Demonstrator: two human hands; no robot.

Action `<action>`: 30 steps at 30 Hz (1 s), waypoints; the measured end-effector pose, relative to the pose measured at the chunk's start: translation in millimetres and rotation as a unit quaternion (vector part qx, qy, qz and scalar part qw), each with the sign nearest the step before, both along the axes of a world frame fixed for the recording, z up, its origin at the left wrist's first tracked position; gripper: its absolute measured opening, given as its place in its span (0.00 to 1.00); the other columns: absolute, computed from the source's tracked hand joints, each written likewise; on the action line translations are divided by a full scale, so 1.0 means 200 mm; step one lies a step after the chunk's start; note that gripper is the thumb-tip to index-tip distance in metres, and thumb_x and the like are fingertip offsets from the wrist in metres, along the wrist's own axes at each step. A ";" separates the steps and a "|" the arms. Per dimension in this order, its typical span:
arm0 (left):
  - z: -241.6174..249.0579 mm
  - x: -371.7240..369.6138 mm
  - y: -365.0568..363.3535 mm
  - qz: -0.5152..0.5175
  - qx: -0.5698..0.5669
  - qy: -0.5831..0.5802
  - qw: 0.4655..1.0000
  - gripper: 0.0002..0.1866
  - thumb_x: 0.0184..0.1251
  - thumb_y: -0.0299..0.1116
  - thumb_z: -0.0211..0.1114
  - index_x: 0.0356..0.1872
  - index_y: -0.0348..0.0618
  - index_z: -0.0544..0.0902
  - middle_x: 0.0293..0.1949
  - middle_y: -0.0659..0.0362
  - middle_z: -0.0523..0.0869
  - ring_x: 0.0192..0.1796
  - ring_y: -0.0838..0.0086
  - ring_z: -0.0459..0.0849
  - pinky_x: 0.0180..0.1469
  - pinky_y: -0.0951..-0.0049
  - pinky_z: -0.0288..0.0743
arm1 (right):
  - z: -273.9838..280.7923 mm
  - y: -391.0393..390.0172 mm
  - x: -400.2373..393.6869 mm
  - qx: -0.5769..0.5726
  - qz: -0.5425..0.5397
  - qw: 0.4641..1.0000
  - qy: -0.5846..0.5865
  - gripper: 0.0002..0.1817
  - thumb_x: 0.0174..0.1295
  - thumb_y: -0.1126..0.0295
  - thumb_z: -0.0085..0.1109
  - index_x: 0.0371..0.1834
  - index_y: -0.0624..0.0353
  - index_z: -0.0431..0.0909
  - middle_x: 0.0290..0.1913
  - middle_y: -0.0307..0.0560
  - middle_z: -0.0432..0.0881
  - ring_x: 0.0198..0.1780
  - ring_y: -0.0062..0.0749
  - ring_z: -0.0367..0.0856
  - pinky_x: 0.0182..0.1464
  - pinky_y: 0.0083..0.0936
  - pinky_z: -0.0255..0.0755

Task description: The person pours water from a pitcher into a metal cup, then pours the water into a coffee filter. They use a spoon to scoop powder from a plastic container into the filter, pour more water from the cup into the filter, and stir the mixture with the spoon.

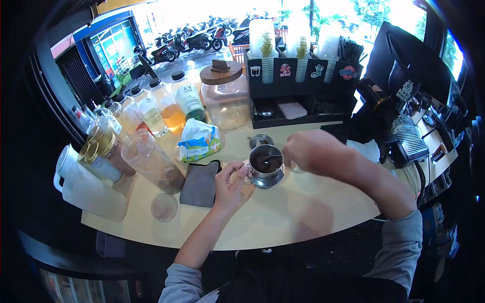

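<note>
A metal coffee dripper (pixel 252 158) with a wide rim plate stands near the middle of the counter, dark ground coffee (pixel 261 162) inside it. It seems to sit on a glass cup, mostly hidden beneath. My left hand (pixel 231 183) is closed at the left side, its fingers at what looks like the cup's handle. My right hand (pixel 305 150) is closed on a small spoon (pixel 273 158), whose bowl dips into the coffee. Its handle is largely covered by my fingers. Just behind the dripper lies a small round metal piece (pixel 260 139).
A dark folded cloth (pixel 199 187), wipes pack (pixel 199 141) and open clear jar (pixel 154 161) with brown powder stand left. Further left are a white pitcher (pixel 93 189) and several bottles (pixel 172 108). Behind are a lidded glass jar (pixel 226 101) and black cup rack (pixel 303 96); an espresso machine (pixel 404 136) stands right.
</note>
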State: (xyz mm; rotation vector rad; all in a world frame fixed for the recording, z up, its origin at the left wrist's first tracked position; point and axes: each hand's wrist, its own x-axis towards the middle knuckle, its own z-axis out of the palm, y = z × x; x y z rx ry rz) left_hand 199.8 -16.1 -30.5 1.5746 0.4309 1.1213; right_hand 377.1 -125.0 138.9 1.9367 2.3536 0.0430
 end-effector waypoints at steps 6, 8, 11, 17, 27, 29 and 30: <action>0.01 -0.01 -0.01 -0.012 -0.020 0.004 1.000 0.09 0.66 0.31 0.63 0.35 0.32 0.81 0.29 0.61 0.82 0.35 0.83 0.77 0.42 0.80 0.71 | 0.01 0.08 -0.01 0.010 0.017 0.999 -0.029 0.07 0.52 0.76 0.54 0.29 0.61 0.84 0.29 0.53 0.81 0.35 0.47 0.83 0.39 0.37 0.77; 0.01 -0.01 -0.01 -0.006 -0.006 0.019 1.000 0.09 0.65 0.31 0.63 0.36 0.32 0.81 0.30 0.61 0.82 0.35 0.83 0.77 0.42 0.80 0.70 | 0.07 0.06 -0.03 -0.050 -0.037 0.998 0.019 0.06 0.52 0.77 0.54 0.27 0.63 0.82 0.30 0.54 0.81 0.35 0.48 0.83 0.38 0.38 0.77; 0.01 -0.01 -0.01 -0.007 -0.004 0.012 1.000 0.09 0.65 0.31 0.63 0.36 0.33 0.81 0.30 0.60 0.82 0.36 0.83 0.77 0.42 0.80 0.70 | 0.00 0.06 -0.04 0.017 0.011 1.000 -0.013 0.05 0.52 0.77 0.54 0.27 0.65 0.81 0.32 0.54 0.80 0.36 0.50 0.82 0.39 0.38 0.76; 0.03 -0.01 -0.01 -0.013 -0.018 0.023 1.000 0.09 0.65 0.32 0.63 0.36 0.33 0.81 0.30 0.60 0.83 0.36 0.82 0.77 0.42 0.79 0.71 | 0.08 0.00 -0.01 0.004 0.037 0.998 0.046 0.05 0.53 0.78 0.53 0.29 0.66 0.79 0.31 0.53 0.79 0.36 0.50 0.82 0.39 0.40 0.76; -0.01 0.00 0.00 -0.002 -0.002 0.020 1.000 0.11 0.65 0.33 0.63 0.36 0.33 0.81 0.30 0.60 0.82 0.37 0.82 0.77 0.42 0.79 0.71 | -0.02 0.03 -0.02 0.174 0.053 0.910 0.373 0.05 0.56 0.78 0.59 0.35 0.66 0.78 0.30 0.52 0.78 0.34 0.46 0.80 0.35 0.30 0.74; -0.01 0.00 0.00 0.000 -0.021 0.021 1.000 0.11 0.65 0.33 0.64 0.36 0.33 0.80 0.30 0.60 0.82 0.37 0.82 0.77 0.42 0.78 0.71 | -0.07 0.02 -0.01 0.227 0.096 0.927 0.283 0.04 0.58 0.76 0.59 0.34 0.64 0.77 0.30 0.51 0.78 0.31 0.47 0.79 0.32 0.34 0.72; -0.01 0.00 0.00 0.001 -0.020 0.021 1.000 0.11 0.65 0.33 0.64 0.36 0.33 0.80 0.30 0.60 0.82 0.37 0.82 0.77 0.42 0.78 0.71 | -0.06 -0.02 -0.03 0.228 0.084 0.941 0.234 0.05 0.58 0.75 0.59 0.36 0.64 0.76 0.32 0.51 0.78 0.30 0.47 0.79 0.32 0.36 0.72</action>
